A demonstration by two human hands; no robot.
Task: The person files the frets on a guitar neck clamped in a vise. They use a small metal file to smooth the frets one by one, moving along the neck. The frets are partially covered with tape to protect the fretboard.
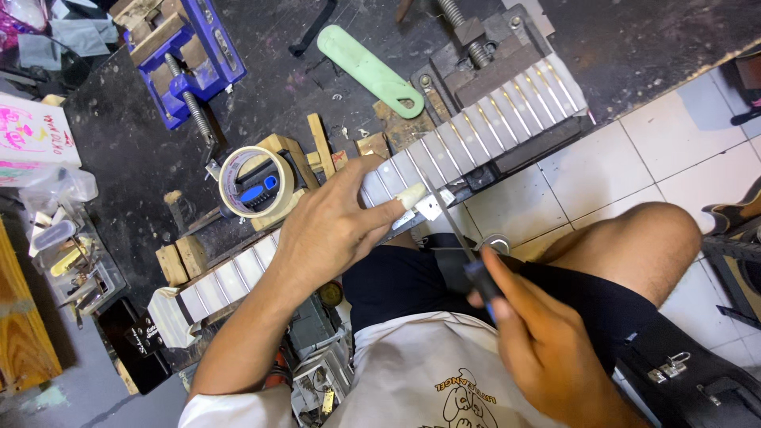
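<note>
On bench: taped guitar neck (476, 131) in vise; left hand (333, 230) pressing it, right hand (539, 333) grip clenched on file (456, 238).

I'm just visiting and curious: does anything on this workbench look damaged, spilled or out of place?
Nothing looks broken or spilled. The taped guitar neck lies clamped across the bench; the left hand steadies it and the right hand holds a thin file. Small pale chips dot the dark benchtop.

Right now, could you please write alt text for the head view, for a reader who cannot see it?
A person's left hand presses on a masked guitar neck clamped in a vise, while the right hand holds a slim file against a fret. A tape roll and a green handle lie on the dark workbench.
</note>
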